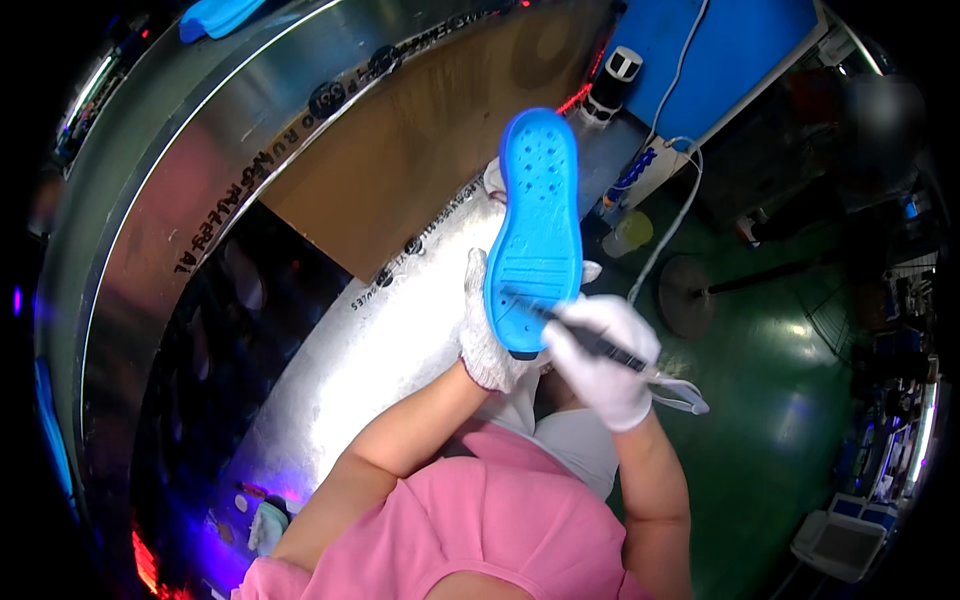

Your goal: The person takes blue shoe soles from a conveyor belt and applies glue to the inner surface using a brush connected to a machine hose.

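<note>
A bright blue shoe sole (541,215) is held up in front of me, its dimpled and ribbed face toward me and its narrow end lower. My left hand (484,335), in a knitted white glove, grips it from behind and along its left edge. A small dark piece shows at the sole's lower tip. In my gloved right hand (615,365) is a slim black pen-like tool (604,347). Its thin tip is over the lower part of the sole; I cannot tell whether it touches. A whitish strap or cord hangs by my right wrist.
Beneath my left arm lies a shiny metal worktop (350,365). A cardboard sheet (400,150) stands beyond it, beside a curved metal-edged conveyor or machine (150,240). At the far right are a black-and-white cylinder (612,80), a blue panel (735,50) and a hanging white cable (675,218).
</note>
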### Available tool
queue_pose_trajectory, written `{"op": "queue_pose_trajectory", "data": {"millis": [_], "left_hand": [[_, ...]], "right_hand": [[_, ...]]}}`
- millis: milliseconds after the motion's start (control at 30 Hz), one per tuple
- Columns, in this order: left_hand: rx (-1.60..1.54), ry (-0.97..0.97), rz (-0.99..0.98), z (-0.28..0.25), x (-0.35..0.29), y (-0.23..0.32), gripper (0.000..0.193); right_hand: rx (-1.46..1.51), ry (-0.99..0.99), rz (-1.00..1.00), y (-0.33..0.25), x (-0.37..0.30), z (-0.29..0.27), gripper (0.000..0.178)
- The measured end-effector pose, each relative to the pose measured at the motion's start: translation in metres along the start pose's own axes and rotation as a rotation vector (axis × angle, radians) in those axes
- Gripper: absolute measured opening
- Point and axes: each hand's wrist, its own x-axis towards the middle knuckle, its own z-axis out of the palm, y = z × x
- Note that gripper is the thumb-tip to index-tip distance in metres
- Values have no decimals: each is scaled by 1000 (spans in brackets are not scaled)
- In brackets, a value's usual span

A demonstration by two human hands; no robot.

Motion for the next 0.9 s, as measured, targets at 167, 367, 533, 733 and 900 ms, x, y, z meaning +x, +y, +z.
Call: {"op": "queue_pose_trajectory", "data": {"millis": [167, 367, 533, 733, 900], "left_hand": [[-114, -283, -167, 7, -4, 12, 109], [-24, -147, 3, -11, 0, 8, 102], [-114, -202, -115, -8, -10, 21, 102], [-47, -301, -272, -15, 0, 40, 94], [435, -115, -204, -16, -3, 53, 81]], "right_hand": [[-136, -118, -278, -4, -13, 9, 27], [-150, -31, -279, 10, 3, 9, 26], [151, -243, -116, -1, -7, -1, 23], [-178, -269, -278, 8, -10, -5, 19], [56, -255, 79, -3, 3, -9, 14]]}}
